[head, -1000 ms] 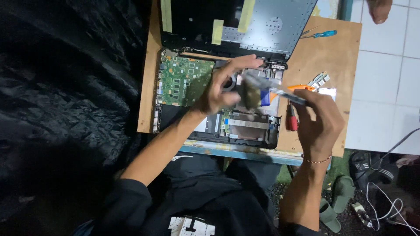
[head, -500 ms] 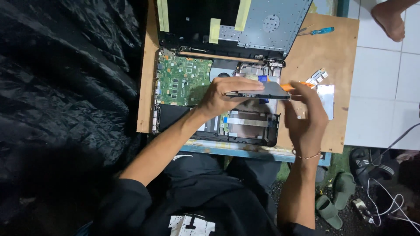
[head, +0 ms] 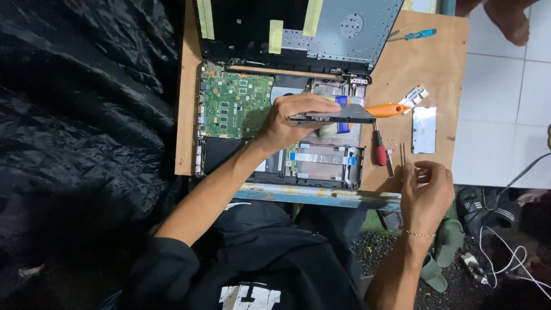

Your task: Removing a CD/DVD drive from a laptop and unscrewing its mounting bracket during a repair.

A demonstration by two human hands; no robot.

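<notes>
An opened laptop is seen in the upper middle of the frame, laid on a wooden worktop, with its green board exposed at the left. A flat dark drive is held above the laptop, near the centre of the frame, by the left hand, whose fingers are closed around its left end. An orange tool is seen just to the right of the drive, and it cannot be told if the two are touching. A red screwdriver is laid below it on the worktop. The right hand is placed at the lower right, at the edge of the worktop, well apart from the left one; its fingers are curled loosely, and it cannot be told if something small is pinched in them. A silver plate is laid at the right, and a blue screwdriver is seen at the top.
</notes>
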